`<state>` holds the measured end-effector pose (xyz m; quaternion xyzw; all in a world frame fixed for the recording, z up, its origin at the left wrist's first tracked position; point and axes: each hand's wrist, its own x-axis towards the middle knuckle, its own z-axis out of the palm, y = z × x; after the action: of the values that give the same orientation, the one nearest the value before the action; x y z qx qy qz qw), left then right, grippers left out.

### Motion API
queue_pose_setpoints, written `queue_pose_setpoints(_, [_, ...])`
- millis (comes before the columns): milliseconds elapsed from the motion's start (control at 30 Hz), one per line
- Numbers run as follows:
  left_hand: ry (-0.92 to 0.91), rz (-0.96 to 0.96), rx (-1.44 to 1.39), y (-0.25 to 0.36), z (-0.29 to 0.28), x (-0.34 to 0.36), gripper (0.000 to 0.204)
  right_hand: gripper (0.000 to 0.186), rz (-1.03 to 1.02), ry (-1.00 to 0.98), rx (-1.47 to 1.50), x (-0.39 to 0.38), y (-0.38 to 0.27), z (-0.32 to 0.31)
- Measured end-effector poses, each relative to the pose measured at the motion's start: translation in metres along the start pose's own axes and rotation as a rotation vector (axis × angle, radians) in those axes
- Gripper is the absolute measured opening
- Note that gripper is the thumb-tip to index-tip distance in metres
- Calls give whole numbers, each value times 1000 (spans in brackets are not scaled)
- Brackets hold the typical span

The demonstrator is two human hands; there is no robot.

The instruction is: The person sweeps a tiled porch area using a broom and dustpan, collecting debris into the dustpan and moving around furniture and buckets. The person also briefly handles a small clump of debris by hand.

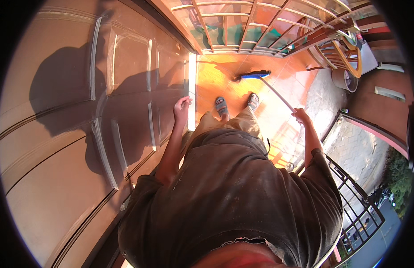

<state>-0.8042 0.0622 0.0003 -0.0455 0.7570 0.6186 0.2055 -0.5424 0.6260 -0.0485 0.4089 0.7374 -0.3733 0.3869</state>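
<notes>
My right hand is closed round the light pole of a broom. Its blue head with dark bristles lies on the sunlit orange tiled floor, beyond my sandalled feet. At left, my left hand is raised beside the brown panelled door, fingers loosely bent and holding nothing that I can see. My shadow falls across the door.
Barred glazed panels border the top. Wooden chairs and a grey bucket stand at upper right. A pale threshold runs along the door. A metal railing and outside paving show at lower right.
</notes>
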Motion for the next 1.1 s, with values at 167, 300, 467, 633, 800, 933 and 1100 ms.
queue_pose_setpoints(167, [-151,291,31,53,75,73,26,18,121,158,485,-82,78,74])
queue_pose_setpoints(300, [-339,392,-10,136,154,100,26,16,237,89,723,-108,115,113])
queue_pose_setpoints(467, [-512,662,160,262,292,88,27,15,320,104,920,-102,167,116])
queue_pose_setpoints(633, [-548,948,255,362,450,67,27,9,-248,203,787,-92,246,88])
queue_pose_setpoints(800, [-372,1138,278,422,623,72,45,12,-260,252,1013,-87,307,56])
queue_pose_setpoints(933, [-242,862,736,389,696,151,59,12,-67,36,1293,-64,318,29])
queue_pose_setpoints(1100, [-194,811,1235,339,740,126,69,13,79,50,1360,-64,347,5])
